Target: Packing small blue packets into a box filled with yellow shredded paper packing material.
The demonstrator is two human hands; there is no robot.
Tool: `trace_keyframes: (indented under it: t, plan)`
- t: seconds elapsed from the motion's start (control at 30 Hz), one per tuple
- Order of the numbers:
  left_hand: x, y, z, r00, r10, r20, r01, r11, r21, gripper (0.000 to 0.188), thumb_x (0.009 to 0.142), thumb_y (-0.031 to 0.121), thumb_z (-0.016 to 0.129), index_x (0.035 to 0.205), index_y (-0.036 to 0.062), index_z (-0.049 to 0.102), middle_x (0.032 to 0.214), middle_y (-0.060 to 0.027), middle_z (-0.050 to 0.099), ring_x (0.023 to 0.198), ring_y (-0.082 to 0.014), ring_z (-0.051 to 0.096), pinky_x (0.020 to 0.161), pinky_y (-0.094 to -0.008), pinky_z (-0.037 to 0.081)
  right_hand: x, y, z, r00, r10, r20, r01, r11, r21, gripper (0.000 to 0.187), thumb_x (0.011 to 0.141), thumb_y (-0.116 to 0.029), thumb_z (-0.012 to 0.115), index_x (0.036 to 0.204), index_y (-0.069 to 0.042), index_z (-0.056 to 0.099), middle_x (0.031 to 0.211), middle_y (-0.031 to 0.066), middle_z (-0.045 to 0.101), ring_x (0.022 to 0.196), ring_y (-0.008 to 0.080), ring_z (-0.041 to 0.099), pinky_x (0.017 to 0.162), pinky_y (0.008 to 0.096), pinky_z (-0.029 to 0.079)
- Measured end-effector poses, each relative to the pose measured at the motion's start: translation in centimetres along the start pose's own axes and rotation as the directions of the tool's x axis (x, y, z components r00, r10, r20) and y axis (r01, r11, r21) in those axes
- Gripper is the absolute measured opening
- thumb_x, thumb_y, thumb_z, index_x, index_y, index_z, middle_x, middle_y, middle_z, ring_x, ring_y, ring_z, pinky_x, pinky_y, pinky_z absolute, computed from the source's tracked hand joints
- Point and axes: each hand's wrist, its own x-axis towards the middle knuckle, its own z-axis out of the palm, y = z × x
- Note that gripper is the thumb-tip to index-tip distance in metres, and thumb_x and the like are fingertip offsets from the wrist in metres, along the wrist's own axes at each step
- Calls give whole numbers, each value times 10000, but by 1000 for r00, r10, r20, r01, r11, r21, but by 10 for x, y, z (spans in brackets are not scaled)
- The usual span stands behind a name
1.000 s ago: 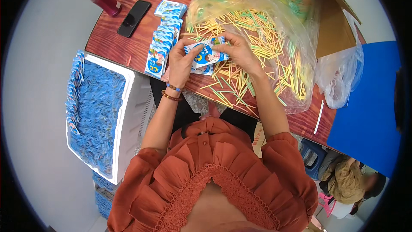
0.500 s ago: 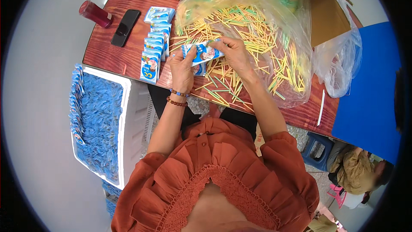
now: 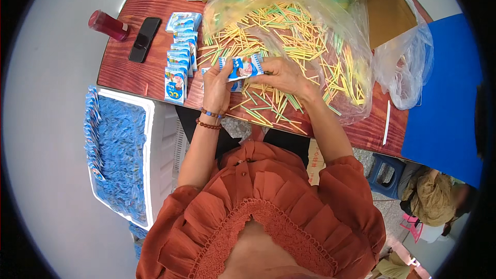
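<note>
Between both hands I hold a small white-and-blue packet [image 3: 242, 68] just above the table's near edge. My left hand [image 3: 216, 87] pinches its left end with the thumb on top. My right hand [image 3: 281, 76] is closed at its right end, the fingers partly hidden behind one another. Under the hands, another blue-and-white packet [image 3: 236, 86] lies on the table, mostly covered. To the left, a row of overlapping similar packets [image 3: 177, 83] runs away from me. Thin yellow, green and pink sticks [image 3: 289, 33] spill from a clear plastic bag [image 3: 356, 67] beyond my hands.
A phone [image 3: 145, 40] and a red-lidded jar [image 3: 108, 25] are at the left. Beside the table stands a white foam box [image 3: 149, 160] heaped with blue packets. At right are a cardboard box [image 3: 390, 18], a crumpled plastic bag [image 3: 405, 67], a blue board [image 3: 439, 98] and a stool [image 3: 385, 175].
My right hand has moved from the packet's upper edge down to its right end. The packet stays in both hands. The whole view has shifted slightly.
</note>
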Motion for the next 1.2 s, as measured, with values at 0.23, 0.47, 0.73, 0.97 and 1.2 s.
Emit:
trace_keyframes:
  t: [0.23,0.47,0.73,0.97,1.2]
  plan:
    - [-2,-10,-9,997,79,-22,-77,993,88,158,951,176,587,970,37,661,893,-7,674,773,-76,631,658,-240,516,-5,23,-30,992,118,44,-126,948,291,225,868,-153,655,1035,-6,681,833,72,654,797,135,606,702,275,475]
    - [2,-14,-12,994,92,-50,-89,994,61,171,947,195,597,997,42,655,915,-4,673,773,-66,630,663,-227,513,-11,65,-75,934,146,-326,-329,709,-624,540,761,-272,716,1204,-9,554,1134,181,556,1076,302,530,945,380,418]
    - [-1,-13,-13,995,69,-68,-67,997,31,167,942,174,604,1008,30,656,922,-3,673,779,-62,625,680,-228,515,-15,58,-69,957,156,-246,-292,520,-803,495,778,-296,672,1163,-15,539,1086,161,557,1101,320,494,923,420,385]
    - [-1,-13,-14,996,71,-57,-69,997,38,155,947,154,592,1017,29,652,925,-1,669,785,-59,621,680,-224,515,-9,66,-68,958,153,-241,-285,484,-827,283,883,-259,543,1049,-30,556,1060,152,582,1051,315,517,894,432,363]
    - [0,-15,-12,996,80,-33,-80,997,8,146,946,148,594,998,22,648,925,-12,669,790,-61,620,696,-231,519,-8,64,-88,890,318,-327,-440,787,-432,273,928,-223,484,1038,24,522,1002,233,614,918,367,574,770,445,412]
